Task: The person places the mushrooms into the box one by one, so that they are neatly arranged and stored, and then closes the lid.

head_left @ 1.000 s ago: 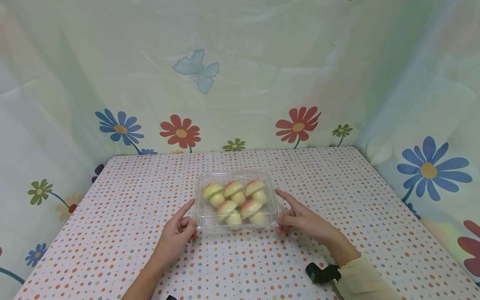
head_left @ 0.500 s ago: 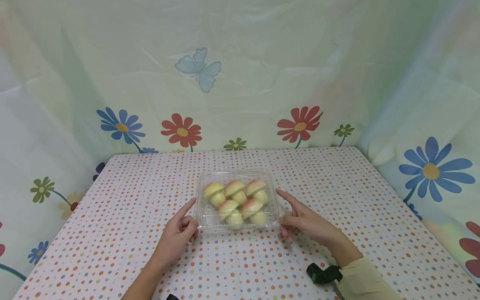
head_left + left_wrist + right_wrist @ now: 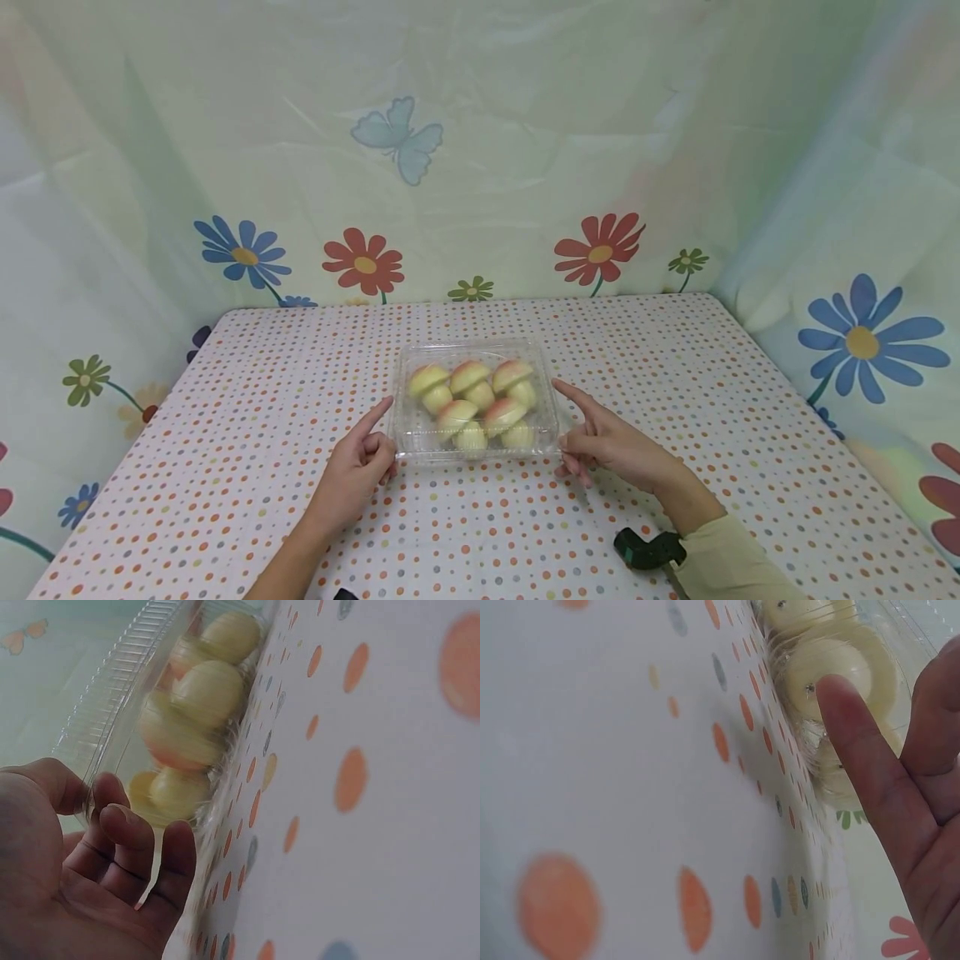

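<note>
A clear plastic clamshell box (image 3: pixel 477 454) with its lid down stands at the middle of the table. Inside lie several mushroom-shaped pieces (image 3: pixel 470 379), pale yellow with reddish caps; their exact kind is unclear. My left hand (image 3: pixel 356 471) pinches the near left corner of the box, index finger stretched along its side. Thumb and finger meet at the clear rim in the left wrist view. At the near right corner my right hand (image 3: pixel 611 446) pinches the rim, its index finger also pointing forward. In the right wrist view the rim contact itself is out of sight.
A white cloth with coloured dots (image 3: pixel 300 358) covers the table. Behind and at both sides hangs a flowered curtain (image 3: pixel 480 200). A black strap-like device (image 3: pixel 648 548) sits by the right wrist, next to a beige sleeve (image 3: pixel 731 558).
The hands and the box hold nearly the same place throughout. The head view has shifted very slightly, and the right hand's lower fingers have spread a little.
</note>
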### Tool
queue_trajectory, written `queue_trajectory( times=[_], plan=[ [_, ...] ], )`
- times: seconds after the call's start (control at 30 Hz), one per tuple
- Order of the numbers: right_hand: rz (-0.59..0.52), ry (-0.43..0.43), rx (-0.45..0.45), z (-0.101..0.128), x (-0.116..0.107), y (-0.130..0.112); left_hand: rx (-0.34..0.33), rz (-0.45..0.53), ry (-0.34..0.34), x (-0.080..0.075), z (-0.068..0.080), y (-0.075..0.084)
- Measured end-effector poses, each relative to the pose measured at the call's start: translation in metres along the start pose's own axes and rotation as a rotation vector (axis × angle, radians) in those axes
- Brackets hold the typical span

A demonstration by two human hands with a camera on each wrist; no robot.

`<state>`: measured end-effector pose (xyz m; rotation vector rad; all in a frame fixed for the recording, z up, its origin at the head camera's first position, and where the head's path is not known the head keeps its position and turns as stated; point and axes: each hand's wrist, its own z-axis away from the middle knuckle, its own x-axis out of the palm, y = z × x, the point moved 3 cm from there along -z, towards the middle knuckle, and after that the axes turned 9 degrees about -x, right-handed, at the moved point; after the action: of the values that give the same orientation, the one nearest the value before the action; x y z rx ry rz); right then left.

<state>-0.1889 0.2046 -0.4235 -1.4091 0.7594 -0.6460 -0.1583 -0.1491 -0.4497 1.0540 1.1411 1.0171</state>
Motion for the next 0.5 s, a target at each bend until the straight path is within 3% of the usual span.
queue_trajectory(
  times=[0.5],
  plan=[
    [-0.037, 0.042, -0.001, -0.0015, 0.0023, 0.0029, -0.014, -0.022, 0.019, 0.0012, -0.0007, -0.0007]
  ],
)
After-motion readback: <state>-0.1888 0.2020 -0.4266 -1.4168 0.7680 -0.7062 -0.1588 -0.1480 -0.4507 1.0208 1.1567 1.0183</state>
